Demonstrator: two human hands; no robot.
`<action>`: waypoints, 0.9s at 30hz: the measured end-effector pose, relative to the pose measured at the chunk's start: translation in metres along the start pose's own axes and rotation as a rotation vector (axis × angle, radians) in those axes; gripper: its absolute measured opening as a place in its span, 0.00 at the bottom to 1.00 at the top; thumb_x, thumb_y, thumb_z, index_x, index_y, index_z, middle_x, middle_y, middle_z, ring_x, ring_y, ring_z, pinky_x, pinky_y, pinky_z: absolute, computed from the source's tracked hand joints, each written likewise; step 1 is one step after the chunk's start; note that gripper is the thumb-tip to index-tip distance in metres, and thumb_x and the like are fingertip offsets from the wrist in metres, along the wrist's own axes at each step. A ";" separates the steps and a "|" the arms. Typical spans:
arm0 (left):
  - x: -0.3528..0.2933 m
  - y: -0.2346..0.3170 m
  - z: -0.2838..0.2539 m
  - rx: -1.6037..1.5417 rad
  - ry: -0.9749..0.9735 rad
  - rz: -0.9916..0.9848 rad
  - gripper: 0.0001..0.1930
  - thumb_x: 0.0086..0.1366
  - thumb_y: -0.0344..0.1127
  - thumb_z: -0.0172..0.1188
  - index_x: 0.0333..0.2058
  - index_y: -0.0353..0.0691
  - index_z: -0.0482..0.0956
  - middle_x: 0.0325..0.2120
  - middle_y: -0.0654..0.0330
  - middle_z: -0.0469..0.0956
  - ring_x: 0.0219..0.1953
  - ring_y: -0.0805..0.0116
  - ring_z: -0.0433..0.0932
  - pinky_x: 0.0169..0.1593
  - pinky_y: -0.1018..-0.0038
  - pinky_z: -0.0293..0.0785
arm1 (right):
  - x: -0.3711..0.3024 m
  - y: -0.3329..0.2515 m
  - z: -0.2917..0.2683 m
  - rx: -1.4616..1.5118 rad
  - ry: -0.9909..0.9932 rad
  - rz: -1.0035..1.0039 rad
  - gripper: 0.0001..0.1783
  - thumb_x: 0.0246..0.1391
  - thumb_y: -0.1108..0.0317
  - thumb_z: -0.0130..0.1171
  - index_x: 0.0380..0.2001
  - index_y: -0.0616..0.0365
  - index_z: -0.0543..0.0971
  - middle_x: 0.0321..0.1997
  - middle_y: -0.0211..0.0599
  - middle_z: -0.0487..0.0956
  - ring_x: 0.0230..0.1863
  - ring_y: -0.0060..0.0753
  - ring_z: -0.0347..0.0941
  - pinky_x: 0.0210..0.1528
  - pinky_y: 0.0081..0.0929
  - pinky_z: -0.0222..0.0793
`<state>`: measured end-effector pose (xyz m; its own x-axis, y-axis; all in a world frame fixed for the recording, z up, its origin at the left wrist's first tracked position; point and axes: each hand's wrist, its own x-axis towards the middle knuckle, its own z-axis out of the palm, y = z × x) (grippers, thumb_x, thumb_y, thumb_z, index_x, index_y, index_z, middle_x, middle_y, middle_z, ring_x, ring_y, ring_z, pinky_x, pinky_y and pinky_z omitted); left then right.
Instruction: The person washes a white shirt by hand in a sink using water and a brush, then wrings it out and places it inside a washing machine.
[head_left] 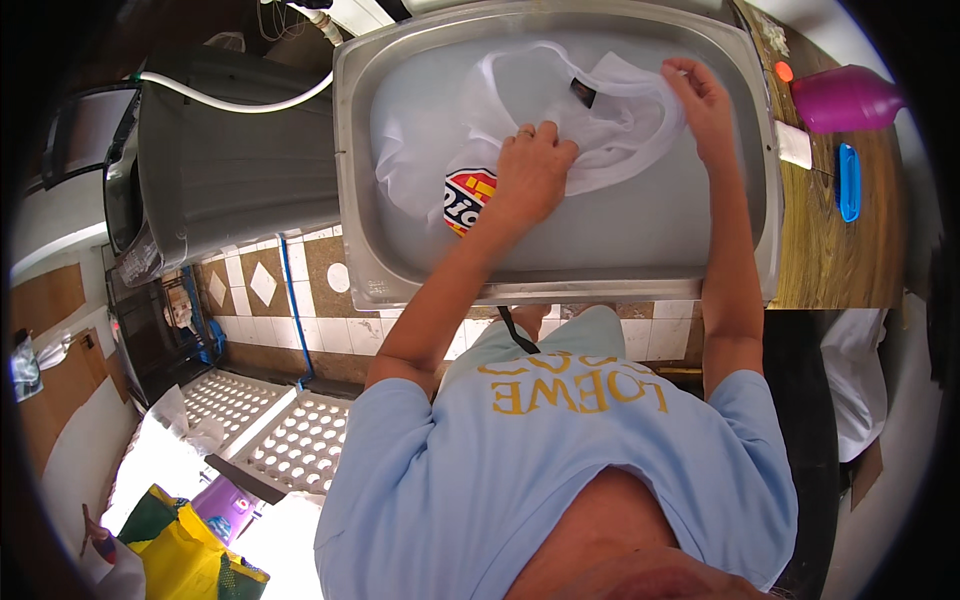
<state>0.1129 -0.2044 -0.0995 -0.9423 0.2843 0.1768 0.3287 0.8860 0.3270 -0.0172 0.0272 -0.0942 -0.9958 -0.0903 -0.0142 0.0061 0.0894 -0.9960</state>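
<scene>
A white shirt (620,160) lies spread and partly sunk in cloudy water inside a metal sink (755,200). It has a dark label at the neck and a red, yellow and black print (468,196) on its left part. My left hand (537,172) is closed on the cloth near the middle, just right of the print. At the right end, my right hand (704,105) pinches the shirt's edge between thumb and fingers. Folds of cloth float toward the sink's left side.
Right of the sink, a wooden counter (815,260) bears a purple bottle (848,99), a blue brush-shaped thing (848,182) and an orange cap (784,71). A white hose (230,107) crosses a grey cover (240,165) on the left. A yellow and green bag (180,550) sits at lower left.
</scene>
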 end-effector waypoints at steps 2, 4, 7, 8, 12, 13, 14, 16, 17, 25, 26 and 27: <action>-0.006 0.013 0.008 -0.007 0.055 0.012 0.08 0.49 0.26 0.56 0.31 0.43 0.75 0.31 0.57 0.69 0.34 0.55 0.71 0.37 0.62 0.70 | -0.003 -0.004 0.025 -0.562 0.168 -0.597 0.12 0.48 0.64 0.63 0.35 0.57 0.80 0.33 0.36 0.77 0.31 0.29 0.73 0.32 0.24 0.69; -0.013 0.024 0.013 -0.026 0.068 0.038 0.08 0.46 0.26 0.56 0.29 0.41 0.76 0.30 0.57 0.70 0.34 0.54 0.71 0.37 0.63 0.70 | -0.016 -0.009 0.059 -0.676 0.140 -0.694 0.10 0.48 0.64 0.63 0.33 0.56 0.80 0.29 0.36 0.77 0.29 0.28 0.72 0.32 0.23 0.68; -0.017 0.039 0.023 -0.048 0.022 0.086 0.09 0.45 0.27 0.56 0.29 0.41 0.76 0.29 0.56 0.70 0.34 0.55 0.72 0.36 0.64 0.71 | -0.021 0.007 0.101 -0.514 -0.220 -0.265 0.13 0.49 0.61 0.62 0.33 0.58 0.80 0.29 0.35 0.77 0.29 0.27 0.72 0.34 0.25 0.68; -0.019 0.041 0.025 -0.042 0.014 0.094 0.09 0.45 0.27 0.56 0.29 0.41 0.76 0.29 0.56 0.70 0.33 0.55 0.72 0.36 0.64 0.71 | -0.021 0.006 0.114 -0.587 -0.255 -0.211 0.14 0.49 0.59 0.61 0.33 0.60 0.80 0.29 0.35 0.77 0.29 0.27 0.71 0.34 0.26 0.68; -0.025 0.048 0.027 -0.080 -0.037 0.113 0.10 0.45 0.29 0.56 0.30 0.41 0.77 0.30 0.56 0.71 0.34 0.56 0.73 0.36 0.64 0.72 | -0.018 0.017 0.142 -0.566 -0.376 -0.105 0.17 0.51 0.56 0.59 0.32 0.62 0.79 0.29 0.33 0.77 0.30 0.25 0.71 0.35 0.25 0.67; -0.027 0.047 0.027 -0.103 -0.056 0.114 0.09 0.46 0.29 0.57 0.30 0.41 0.77 0.30 0.56 0.71 0.34 0.56 0.73 0.37 0.64 0.72 | -0.017 0.020 0.144 -0.479 -0.403 -0.106 0.18 0.51 0.55 0.59 0.31 0.62 0.79 0.30 0.33 0.77 0.31 0.24 0.71 0.36 0.24 0.66; -0.027 0.047 0.027 -0.161 -0.039 0.110 0.08 0.47 0.29 0.57 0.30 0.40 0.77 0.30 0.56 0.71 0.34 0.56 0.73 0.37 0.64 0.72 | -0.015 0.023 0.144 -0.304 -0.424 -0.003 0.17 0.52 0.56 0.57 0.33 0.61 0.78 0.31 0.33 0.78 0.34 0.26 0.72 0.38 0.25 0.67; -0.028 0.043 0.025 -0.279 -0.009 0.111 0.07 0.50 0.30 0.58 0.30 0.40 0.77 0.31 0.56 0.72 0.34 0.56 0.74 0.38 0.64 0.72 | -0.012 0.027 0.134 0.049 -0.446 0.205 0.15 0.54 0.59 0.55 0.36 0.61 0.76 0.34 0.35 0.78 0.38 0.30 0.73 0.42 0.26 0.67; -0.027 0.041 0.015 -0.343 0.000 0.076 0.06 0.51 0.31 0.58 0.29 0.39 0.76 0.30 0.56 0.72 0.34 0.55 0.74 0.38 0.64 0.72 | -0.011 0.025 0.128 0.237 -0.463 0.284 0.14 0.55 0.60 0.54 0.37 0.59 0.75 0.36 0.34 0.77 0.38 0.29 0.73 0.43 0.26 0.67; -0.042 -0.023 -0.025 -0.668 0.084 -0.261 0.05 0.55 0.31 0.61 0.27 0.36 0.76 0.25 0.57 0.75 0.24 0.62 0.75 0.30 0.70 0.71 | -0.025 0.005 0.032 0.697 -0.397 0.395 0.13 0.59 0.64 0.46 0.43 0.58 0.70 0.42 0.34 0.76 0.44 0.30 0.73 0.50 0.29 0.68; -0.041 -0.029 -0.029 -0.674 0.114 -0.302 0.05 0.55 0.30 0.60 0.27 0.36 0.76 0.25 0.57 0.75 0.24 0.63 0.75 0.29 0.71 0.71 | -0.028 0.009 0.023 0.719 -0.388 0.405 0.13 0.59 0.64 0.45 0.43 0.59 0.70 0.43 0.35 0.76 0.45 0.32 0.73 0.50 0.31 0.68; -0.039 -0.033 -0.032 -0.679 0.143 -0.345 0.04 0.56 0.29 0.60 0.28 0.35 0.76 0.24 0.57 0.75 0.24 0.65 0.75 0.29 0.72 0.71 | -0.030 0.010 0.013 0.746 -0.396 0.413 0.13 0.58 0.64 0.46 0.43 0.60 0.71 0.43 0.35 0.76 0.45 0.32 0.73 0.51 0.30 0.68</action>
<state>0.1403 -0.2564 -0.0880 -0.9963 -0.0578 0.0641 0.0282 0.4839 0.8747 0.0141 0.0175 -0.1051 -0.7989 -0.5365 -0.2719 0.5457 -0.4564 -0.7028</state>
